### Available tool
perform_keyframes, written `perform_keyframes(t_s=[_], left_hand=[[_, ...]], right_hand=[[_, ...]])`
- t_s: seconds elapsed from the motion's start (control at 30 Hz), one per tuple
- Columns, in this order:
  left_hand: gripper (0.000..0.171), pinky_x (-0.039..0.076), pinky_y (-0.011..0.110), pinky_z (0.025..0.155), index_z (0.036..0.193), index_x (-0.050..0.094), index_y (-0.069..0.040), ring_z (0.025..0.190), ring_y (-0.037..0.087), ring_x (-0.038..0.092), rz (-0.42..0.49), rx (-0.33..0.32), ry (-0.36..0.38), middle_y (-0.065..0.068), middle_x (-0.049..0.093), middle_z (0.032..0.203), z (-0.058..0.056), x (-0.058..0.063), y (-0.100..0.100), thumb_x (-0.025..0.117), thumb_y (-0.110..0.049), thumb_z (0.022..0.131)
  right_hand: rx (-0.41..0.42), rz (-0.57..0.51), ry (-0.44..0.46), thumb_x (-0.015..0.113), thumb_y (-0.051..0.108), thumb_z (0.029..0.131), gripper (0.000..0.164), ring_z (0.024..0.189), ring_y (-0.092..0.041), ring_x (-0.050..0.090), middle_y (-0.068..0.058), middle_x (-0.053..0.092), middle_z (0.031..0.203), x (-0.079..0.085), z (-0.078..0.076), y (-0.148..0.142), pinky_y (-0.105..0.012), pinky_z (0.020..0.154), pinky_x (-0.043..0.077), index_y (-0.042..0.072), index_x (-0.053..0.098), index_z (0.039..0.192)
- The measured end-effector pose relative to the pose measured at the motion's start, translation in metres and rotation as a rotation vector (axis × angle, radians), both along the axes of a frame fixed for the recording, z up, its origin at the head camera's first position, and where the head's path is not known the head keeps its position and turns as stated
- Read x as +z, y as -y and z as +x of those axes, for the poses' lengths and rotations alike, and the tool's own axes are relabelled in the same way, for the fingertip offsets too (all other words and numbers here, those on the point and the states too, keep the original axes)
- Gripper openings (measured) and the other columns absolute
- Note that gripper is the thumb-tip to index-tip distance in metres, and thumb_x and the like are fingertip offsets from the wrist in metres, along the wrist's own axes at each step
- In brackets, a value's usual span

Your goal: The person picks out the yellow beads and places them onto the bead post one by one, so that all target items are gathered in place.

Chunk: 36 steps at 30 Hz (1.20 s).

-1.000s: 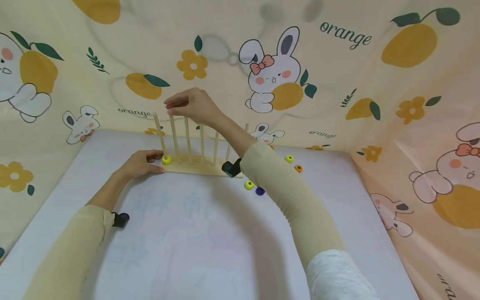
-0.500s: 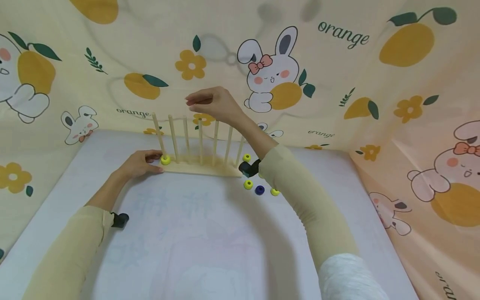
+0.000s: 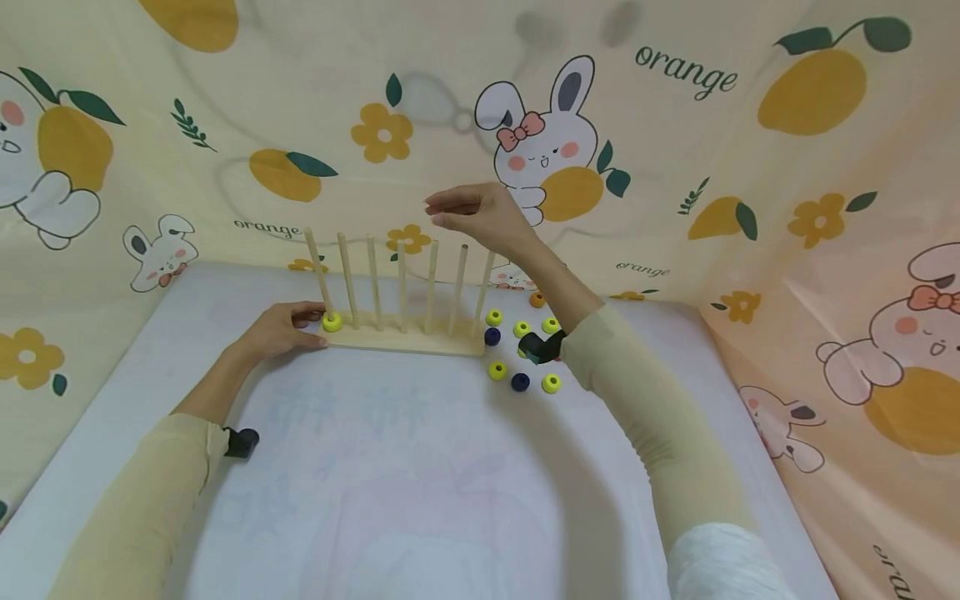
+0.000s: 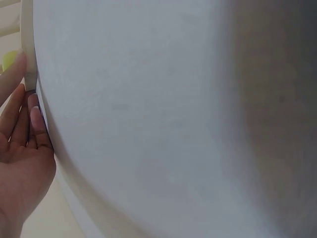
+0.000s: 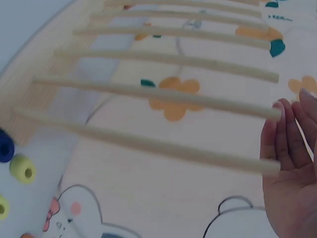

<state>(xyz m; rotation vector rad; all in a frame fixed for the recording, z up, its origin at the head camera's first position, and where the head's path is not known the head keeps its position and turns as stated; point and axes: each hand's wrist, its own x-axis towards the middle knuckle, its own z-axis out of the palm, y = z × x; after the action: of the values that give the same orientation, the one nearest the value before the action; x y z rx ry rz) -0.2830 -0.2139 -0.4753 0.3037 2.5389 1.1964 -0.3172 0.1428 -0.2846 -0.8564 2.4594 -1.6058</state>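
A wooden rack [image 3: 405,342] with a row of several upright pegs stands toward the back of the table. One yellow bead [image 3: 332,322] sits at the foot of its leftmost peg. My left hand [image 3: 276,332] holds the left end of the base, thumb at the front corner and fingers behind; the left wrist view shows the thumb along the base edge [image 4: 28,44]. Above the right-hand pegs hovers my right hand [image 3: 487,215], fingers extended and holding nothing. In the right wrist view its fingers lie near the tip of a peg [image 5: 198,101].
Loose beads lie right of the rack: several yellow ones, such as the front yellow bead [image 3: 551,383], a dark blue bead [image 3: 521,382], another blue bead [image 3: 492,337] by the base, and an orange bead [image 3: 537,299]. A printed cloth [image 3: 675,167] walls the table.
My right hand has moved rightward along the tops of the pegs, from the left-hand pegs to the right-hand ones. The left hand and rack have stayed in place.
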Motion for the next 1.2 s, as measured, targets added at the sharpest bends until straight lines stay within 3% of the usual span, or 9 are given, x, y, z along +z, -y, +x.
perform_keyframes(t_s=[0.63, 0.93, 1.2], left_hand=[[0.075, 0.035, 0.053, 0.112, 0.148, 0.041, 0.001, 0.132, 0.04, 0.044, -0.005, 0.013, 0.003, 0.025, 0.046, 0.146, -0.002, -0.003, 0.004, 0.078, -0.018, 0.087], [0.074, 0.036, 0.052, 0.113, 0.148, 0.042, 0.001, 0.132, 0.039, 0.044, -0.011, 0.005, -0.003, 0.024, 0.047, 0.146, -0.001, -0.002, 0.004, 0.079, -0.018, 0.086], [0.074, 0.035, 0.051, 0.113, 0.148, 0.041, 0.001, 0.133, 0.039, 0.044, -0.011, 0.004, -0.003, 0.024, 0.046, 0.147, 0.0, 0.0, 0.001, 0.078, -0.018, 0.087]], right_hand=[[-0.162, 0.097, -0.01, 0.071, 0.021, 0.094, 0.032, 0.104, -0.017, 0.068, -0.009, 0.072, 0.116, -0.019, 0.005, -0.063, -0.027, 0.092, 0.055, 0.006, 0.07, 0.122], [-0.244, 0.088, 0.04, 0.071, 0.022, 0.093, 0.034, 0.108, -0.028, 0.067, -0.016, 0.069, 0.119, -0.038, 0.013, -0.097, -0.027, 0.094, 0.055, 0.005, 0.07, 0.123], [-0.308, 0.142, 0.079, 0.07, 0.023, 0.094, 0.036, 0.108, -0.026, 0.066, -0.01, 0.069, 0.121, -0.057, 0.023, -0.126, -0.022, 0.092, 0.054, 0.006, 0.069, 0.125]])
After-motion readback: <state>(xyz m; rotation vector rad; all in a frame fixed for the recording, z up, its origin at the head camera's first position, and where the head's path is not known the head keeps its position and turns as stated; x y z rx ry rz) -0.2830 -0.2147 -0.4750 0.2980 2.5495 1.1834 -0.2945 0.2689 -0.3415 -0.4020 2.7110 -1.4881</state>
